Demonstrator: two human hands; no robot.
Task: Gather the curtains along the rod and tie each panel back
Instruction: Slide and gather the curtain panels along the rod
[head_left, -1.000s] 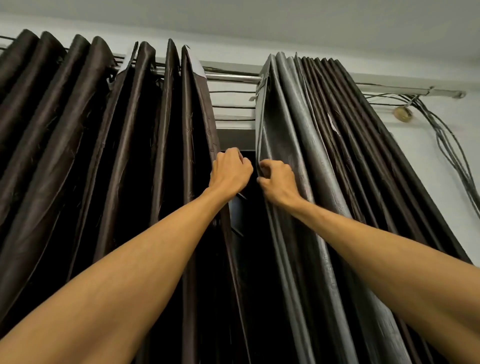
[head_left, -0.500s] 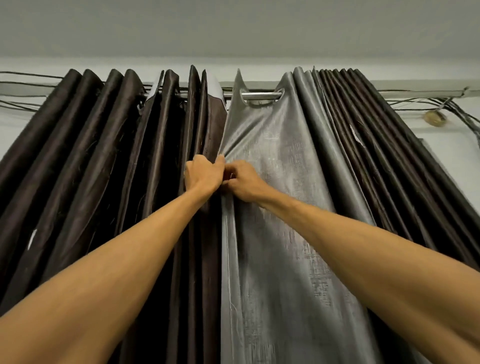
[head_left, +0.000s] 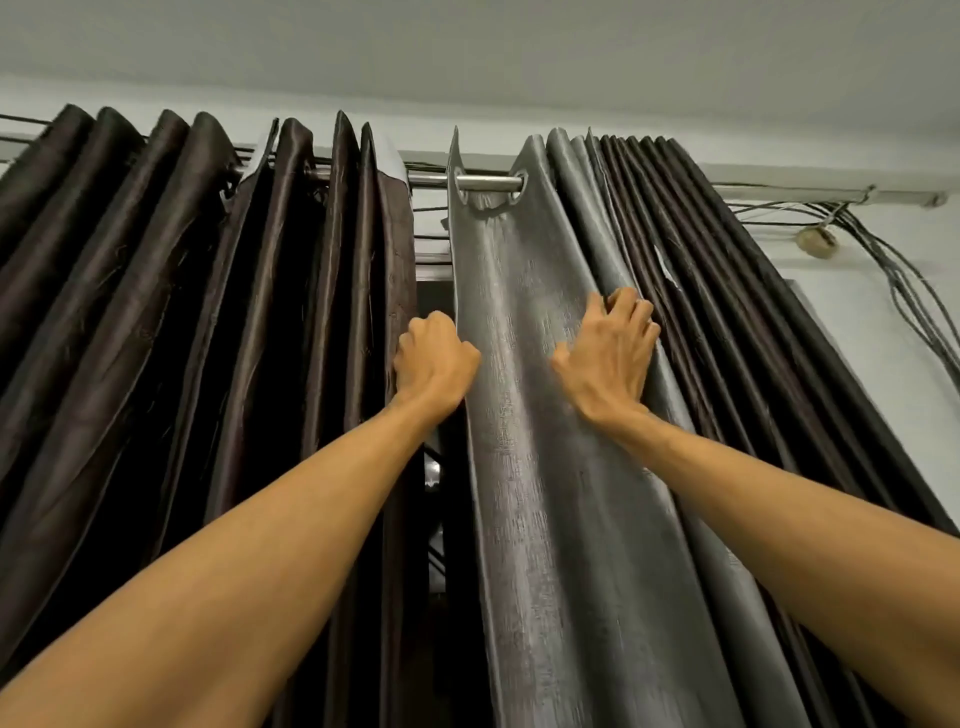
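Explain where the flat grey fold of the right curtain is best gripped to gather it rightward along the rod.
Pinch the flat grey fold at its free left edge, high near the rod, coming from the open gap on the left. That edge hangs loose; a high grip probably slides the eyelets instead of swinging cloth.

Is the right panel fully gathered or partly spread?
Partly spread: the right curtain panel has one wide flat fold at its inner edge; others are bunched.

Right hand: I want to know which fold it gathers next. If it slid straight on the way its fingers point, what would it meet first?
The right hand points up and right, so it would likely first meet the bunched dark pleats of the right panel, close beside its fingertips.
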